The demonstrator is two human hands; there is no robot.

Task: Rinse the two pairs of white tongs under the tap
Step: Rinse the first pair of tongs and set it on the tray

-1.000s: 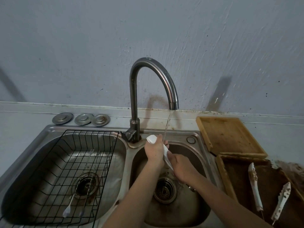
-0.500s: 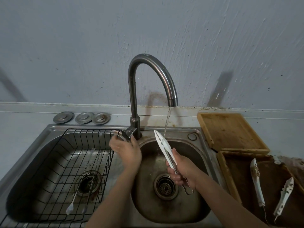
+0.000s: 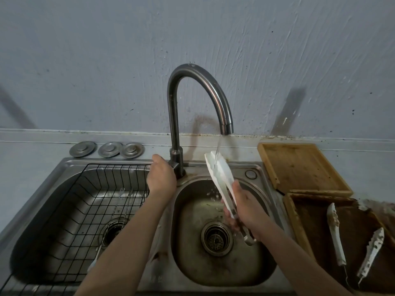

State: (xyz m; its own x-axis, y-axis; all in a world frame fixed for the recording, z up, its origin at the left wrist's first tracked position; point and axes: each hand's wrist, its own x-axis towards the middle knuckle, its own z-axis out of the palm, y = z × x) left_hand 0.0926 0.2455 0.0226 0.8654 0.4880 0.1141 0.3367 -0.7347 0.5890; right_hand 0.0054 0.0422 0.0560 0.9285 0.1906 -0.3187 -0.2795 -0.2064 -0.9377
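My right hand point(image 3: 243, 208) grips a pair of white tongs point(image 3: 219, 174) by the handle end, tips pointing up and away over the right sink basin point(image 3: 192, 263). Water runs from the tap point(image 3: 213, 97) spout onto the tongs' tips. My left hand point(image 3: 161, 176) rests on the tap's lever at the base of the tap; whether its fingers are closed round the lever is hidden. A second pair of white tongs point(image 3: 335, 233), dirty and spread open, lies in the dark wooden tray point(image 3: 295, 221) at the right.
The left basin holds a black wire rack point(image 3: 64, 221) with a few utensils in it. Three metal sink plugs point(image 3: 110, 148) sit on the counter behind it. A lighter wooden tray point(image 3: 299, 163) lies behind the dark one. A grey wall stands close behind.
My left hand let go of the tongs and moved left to the tap lever. My right hand raised the tongs so their tips reach the water stream.
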